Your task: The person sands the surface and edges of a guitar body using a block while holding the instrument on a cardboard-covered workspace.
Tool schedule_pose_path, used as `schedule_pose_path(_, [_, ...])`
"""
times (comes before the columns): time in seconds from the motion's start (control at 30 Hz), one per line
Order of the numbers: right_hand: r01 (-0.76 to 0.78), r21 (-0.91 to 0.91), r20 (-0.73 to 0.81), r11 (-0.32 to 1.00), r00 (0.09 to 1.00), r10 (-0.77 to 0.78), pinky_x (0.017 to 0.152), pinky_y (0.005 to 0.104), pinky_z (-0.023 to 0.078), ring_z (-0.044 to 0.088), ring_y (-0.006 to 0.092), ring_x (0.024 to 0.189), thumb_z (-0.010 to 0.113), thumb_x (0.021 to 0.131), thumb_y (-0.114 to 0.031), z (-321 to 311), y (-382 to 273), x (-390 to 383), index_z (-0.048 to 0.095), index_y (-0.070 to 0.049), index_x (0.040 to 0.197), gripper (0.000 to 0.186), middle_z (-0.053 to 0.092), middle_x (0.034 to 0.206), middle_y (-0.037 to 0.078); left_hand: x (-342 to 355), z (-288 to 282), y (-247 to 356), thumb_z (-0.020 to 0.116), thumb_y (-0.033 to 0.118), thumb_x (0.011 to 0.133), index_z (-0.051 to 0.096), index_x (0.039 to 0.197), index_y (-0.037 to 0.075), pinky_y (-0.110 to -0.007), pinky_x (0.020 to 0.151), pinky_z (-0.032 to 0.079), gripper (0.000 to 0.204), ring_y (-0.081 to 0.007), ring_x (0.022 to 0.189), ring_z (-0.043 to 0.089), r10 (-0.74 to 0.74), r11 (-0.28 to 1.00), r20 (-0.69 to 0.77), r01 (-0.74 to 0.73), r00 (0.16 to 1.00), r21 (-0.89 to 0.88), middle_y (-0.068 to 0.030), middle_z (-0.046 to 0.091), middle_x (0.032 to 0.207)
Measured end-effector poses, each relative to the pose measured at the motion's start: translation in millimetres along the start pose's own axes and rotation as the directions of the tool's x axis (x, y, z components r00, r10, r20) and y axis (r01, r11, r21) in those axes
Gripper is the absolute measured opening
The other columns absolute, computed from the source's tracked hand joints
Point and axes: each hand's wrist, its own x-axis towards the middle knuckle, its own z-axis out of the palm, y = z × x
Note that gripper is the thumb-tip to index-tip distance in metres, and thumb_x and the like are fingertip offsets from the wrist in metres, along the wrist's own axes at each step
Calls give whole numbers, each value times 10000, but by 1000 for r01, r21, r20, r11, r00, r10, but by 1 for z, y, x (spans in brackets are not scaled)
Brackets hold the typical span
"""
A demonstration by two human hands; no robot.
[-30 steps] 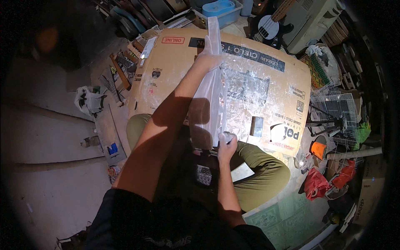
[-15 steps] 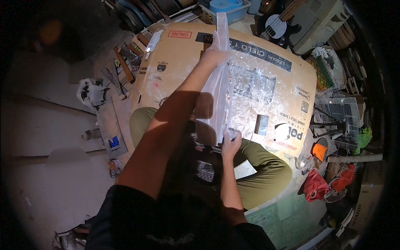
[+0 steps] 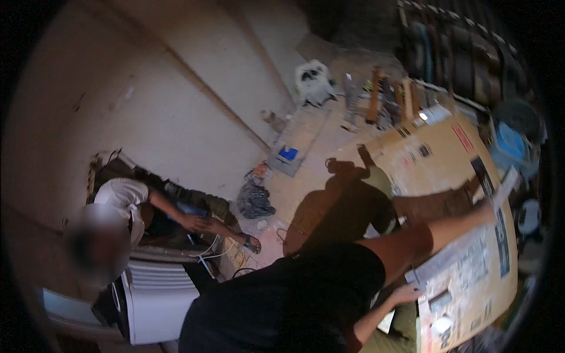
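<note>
A long, pale, dusty bar-like piece (image 3: 442, 257) lies slantwise over a printed cardboard sheet (image 3: 406, 167) at the right. My left hand (image 3: 484, 213) grips it toward its far end, the arm stretched out above the cardboard. At the near end of the piece my right hand (image 3: 406, 293) is closed, with its fingers right by the edge. What those fingers hold is too small and blurred to make out. White dust and smears coat the cardboard around the piece.
Another person (image 3: 126, 200) sits at the left beside a white appliance (image 3: 162, 294). A black plastic bag (image 3: 256, 197), a white bag (image 3: 315, 82) and wood offcuts (image 3: 376, 97) lie on the floor. A blue tub (image 3: 511, 144) stands at the far right.
The view has swung left, so the cardboard and pale piece now appear at the right. The other person and the appliance have come into sight. Both hands stay at the piece.
</note>
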Motion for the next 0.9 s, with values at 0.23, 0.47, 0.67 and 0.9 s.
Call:
schedule_pose_path(0.23, [142,-145,1,979,990,-143,796,449,448,568,381,842,563,923,-253,6,11,7,523,156,1069,436,586,897,305,-18,-31,-20,746,316,714,81,1540,73,-393,947,497,1088,-379,1127,621,-65,998,-35,66,997,19,-323,601,1212])
schedule_pose_path(0.47, [-155,-147,17,977,987,159,857,405,487,625,306,908,646,860,-101,-31,18,-12,644,84,1034,253,670,969,190,0,-8,-27,755,339,709,120,1539,76,-392,964,485,1077,-376,1146,611,-40,999,91,37,995,40,-325,597,1219])
schedule_pose_path(0.67, [-137,236,110,962,987,114,720,320,457,535,152,763,671,855,-62,12,-55,-30,602,17,926,126,619,827,59,53,25,-34,762,359,704,154,1537,78,-392,979,475,1069,-373,1163,603,-56,998,192,53,980,19,-327,593,1225])
schedule_pose_path(0.9, [-189,184,106,965,979,172,732,330,473,566,170,742,712,839,-129,-2,-66,-18,609,-3,892,172,625,795,82,78,60,-18,756,434,704,204,1524,67,-390,996,459,1054,-372,1183,585,-39,995,182,21,983,98,-328,584,1233])
